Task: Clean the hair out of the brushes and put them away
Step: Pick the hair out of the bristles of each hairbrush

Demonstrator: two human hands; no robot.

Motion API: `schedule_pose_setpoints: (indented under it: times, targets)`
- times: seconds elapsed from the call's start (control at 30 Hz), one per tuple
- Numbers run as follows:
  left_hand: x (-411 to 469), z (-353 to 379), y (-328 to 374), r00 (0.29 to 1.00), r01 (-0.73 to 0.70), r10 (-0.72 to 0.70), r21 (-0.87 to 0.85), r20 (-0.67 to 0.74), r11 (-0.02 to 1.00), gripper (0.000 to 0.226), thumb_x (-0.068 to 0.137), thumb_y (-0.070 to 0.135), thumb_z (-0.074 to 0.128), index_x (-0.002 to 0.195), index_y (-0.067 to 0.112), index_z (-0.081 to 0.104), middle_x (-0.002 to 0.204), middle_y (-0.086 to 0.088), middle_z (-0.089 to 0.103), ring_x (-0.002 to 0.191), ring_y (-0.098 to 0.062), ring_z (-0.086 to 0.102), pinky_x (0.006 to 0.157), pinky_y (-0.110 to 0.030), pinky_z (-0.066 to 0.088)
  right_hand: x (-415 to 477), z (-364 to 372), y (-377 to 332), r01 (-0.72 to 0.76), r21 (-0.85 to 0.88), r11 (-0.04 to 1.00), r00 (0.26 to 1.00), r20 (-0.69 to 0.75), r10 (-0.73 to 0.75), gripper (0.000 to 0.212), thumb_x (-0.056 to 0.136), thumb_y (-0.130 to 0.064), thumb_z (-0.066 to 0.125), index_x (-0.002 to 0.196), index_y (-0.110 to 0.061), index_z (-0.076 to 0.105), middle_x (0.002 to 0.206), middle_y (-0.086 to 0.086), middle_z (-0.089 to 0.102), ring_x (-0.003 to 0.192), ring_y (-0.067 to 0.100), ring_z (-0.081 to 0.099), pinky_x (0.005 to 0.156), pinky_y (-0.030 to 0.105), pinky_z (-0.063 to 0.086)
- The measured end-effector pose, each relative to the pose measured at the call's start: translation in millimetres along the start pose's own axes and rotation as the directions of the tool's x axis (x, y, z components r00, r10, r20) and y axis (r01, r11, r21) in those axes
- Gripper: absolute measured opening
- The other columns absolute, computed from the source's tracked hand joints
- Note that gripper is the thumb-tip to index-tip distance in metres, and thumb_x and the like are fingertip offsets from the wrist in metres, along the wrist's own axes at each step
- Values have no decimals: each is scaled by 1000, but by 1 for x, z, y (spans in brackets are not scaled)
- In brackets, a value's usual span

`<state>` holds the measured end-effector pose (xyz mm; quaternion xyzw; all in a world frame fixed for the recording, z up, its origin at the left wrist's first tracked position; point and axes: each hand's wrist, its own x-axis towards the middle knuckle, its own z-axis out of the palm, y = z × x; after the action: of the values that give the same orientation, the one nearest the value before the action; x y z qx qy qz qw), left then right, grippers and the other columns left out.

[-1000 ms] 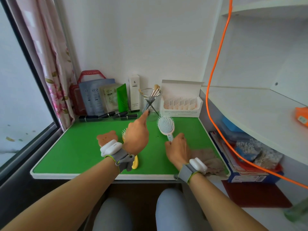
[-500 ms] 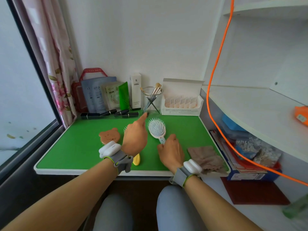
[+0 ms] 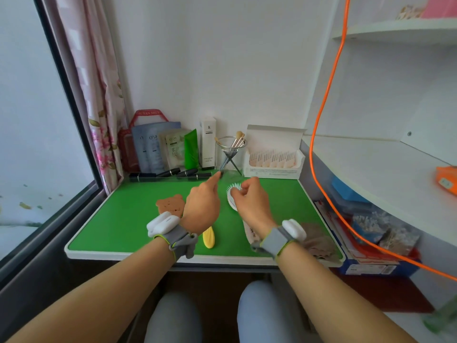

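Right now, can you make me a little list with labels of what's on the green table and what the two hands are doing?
surface: green table
white hairbrush: bristles up, handle toward the person
right hand: fingers curled over the white hairbrush's head
left hand: index finger points away; what it grips is hidden
yellow brush: handle pokes out beneath the left wrist
brown bear shape: flat, beside the left hand
glass of makeup brushes: at the back, by the wall
brown cloth: near right corner
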<state>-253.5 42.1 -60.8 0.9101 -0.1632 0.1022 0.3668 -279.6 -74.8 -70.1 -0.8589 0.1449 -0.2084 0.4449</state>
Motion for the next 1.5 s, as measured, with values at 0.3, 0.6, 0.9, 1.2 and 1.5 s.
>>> schedule_pose_setpoints:
  times: [0.3,0.6,0.9,1.2,1.5]
  targets:
    - [9,-17,-5,1000,-19,18,-106,-10,994,41,100,15,35,138,26,46,120,-17,63,102,-39,59,86,-42,48,33,12,-47,-330,566,755,925,352,141,53,85,7,59,133,-2,39,84,15,60,66,20,58,69,31,51]
    - [30,-31,-32,999,41,-35,-223,31,974,42,100,13,39,138,28,47,83,-6,63,48,-10,42,41,-13,33,62,36,-57,-277,649,708,939,341,55,48,82,19,56,124,-3,53,91,19,58,66,23,58,69,28,55]
    - [39,-43,-57,996,71,-59,-210,64,975,41,100,12,37,137,27,48,56,6,49,32,-4,33,35,-13,25,106,62,-62,-267,673,690,958,264,114,25,86,19,50,73,-2,56,72,13,54,52,17,60,47,14,51]
    - [46,-64,-94,969,237,-243,-136,-31,962,43,101,12,33,143,23,38,84,-12,64,48,-16,42,49,-29,39,124,104,-44,-272,580,768,958,240,157,30,84,21,51,66,-3,55,69,11,54,45,16,58,45,15,52]
    - [53,-66,-107,926,346,-362,-138,-111,928,40,101,17,34,141,20,31,98,-20,62,80,-39,62,73,-51,54,109,172,-59,-74,250,965,930,366,-23,23,79,15,56,74,-5,65,62,10,61,55,23,63,73,40,60]
